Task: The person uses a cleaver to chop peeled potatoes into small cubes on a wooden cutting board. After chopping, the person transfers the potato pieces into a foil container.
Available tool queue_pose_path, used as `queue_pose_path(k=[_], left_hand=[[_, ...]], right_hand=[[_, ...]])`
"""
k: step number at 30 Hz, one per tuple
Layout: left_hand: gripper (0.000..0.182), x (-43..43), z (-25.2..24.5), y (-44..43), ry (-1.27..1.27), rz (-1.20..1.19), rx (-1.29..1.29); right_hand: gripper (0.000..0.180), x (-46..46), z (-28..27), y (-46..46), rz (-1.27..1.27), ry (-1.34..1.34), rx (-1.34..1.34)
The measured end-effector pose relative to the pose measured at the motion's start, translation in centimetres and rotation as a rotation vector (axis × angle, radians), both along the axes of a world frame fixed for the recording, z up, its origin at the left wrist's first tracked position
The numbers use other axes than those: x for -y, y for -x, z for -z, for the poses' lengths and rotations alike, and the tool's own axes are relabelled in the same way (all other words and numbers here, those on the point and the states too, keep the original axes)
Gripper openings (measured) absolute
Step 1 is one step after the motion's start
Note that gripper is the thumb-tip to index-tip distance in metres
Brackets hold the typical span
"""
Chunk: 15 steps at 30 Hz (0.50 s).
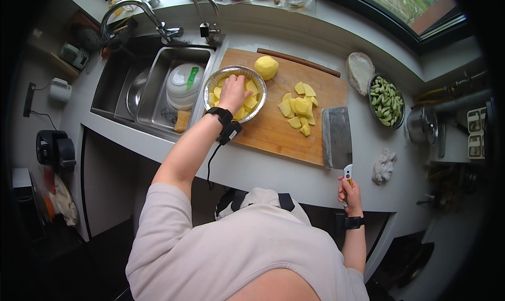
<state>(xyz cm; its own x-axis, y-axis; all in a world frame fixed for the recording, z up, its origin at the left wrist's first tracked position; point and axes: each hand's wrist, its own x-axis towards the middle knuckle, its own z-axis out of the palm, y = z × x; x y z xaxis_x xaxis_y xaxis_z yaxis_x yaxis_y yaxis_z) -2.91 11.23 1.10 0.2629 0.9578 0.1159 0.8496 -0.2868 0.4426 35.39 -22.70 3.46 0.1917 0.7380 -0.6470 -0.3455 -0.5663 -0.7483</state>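
My left hand [232,92] reaches into a round foil basin [208,77] of cut potato pieces [249,102]. Its fingertips point down among the pieces, and whether they grip any is hidden. The basin rests on the left part of a wooden cutting board [272,144]. In my right hand [350,194] is the handle of a cleaver [337,137], its broad blade lying flat at the board's right edge. A pile of potato slices [300,107] sits on the board between basin and blade. One whole peeled potato [266,67] stands behind, close to the basin's rim.
At left is a double steel sink [144,121] holding stacked white bowls [184,82] and a sponge [182,121], with faucets [171,32] behind. On the right stand a bowl of green beans in pods [386,99], a filled plastic bag [360,72] and a crumpled white cloth or tissue [384,167].
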Motion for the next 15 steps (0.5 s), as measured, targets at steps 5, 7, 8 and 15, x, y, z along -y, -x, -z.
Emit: queue_pose_path(k=[5,7,8,15], left_hand=[[0.033,-0.6,0.3,-1.3,0.122,-0.037,0.050],[0.023,-0.6,-0.6,-1.9,0.181,-0.044,0.110],[0.020,-0.3,-1.4,-2.0,0.069,0.027,0.156],[0.013,7.5,-5.3,-3.4,0.120,0.576,0.298]], right_hand=[[0.022,-0.3,-0.1,0.0,-0.009,-0.012,0.022],[0.022,-0.3,-0.2,0.1,-0.010,-0.013,0.034],[0.022,-0.2,-0.3,0.2,-0.020,-0.018,0.050],[0.017,0.2,-2.9,1.3,-0.073,-0.078,0.114]])
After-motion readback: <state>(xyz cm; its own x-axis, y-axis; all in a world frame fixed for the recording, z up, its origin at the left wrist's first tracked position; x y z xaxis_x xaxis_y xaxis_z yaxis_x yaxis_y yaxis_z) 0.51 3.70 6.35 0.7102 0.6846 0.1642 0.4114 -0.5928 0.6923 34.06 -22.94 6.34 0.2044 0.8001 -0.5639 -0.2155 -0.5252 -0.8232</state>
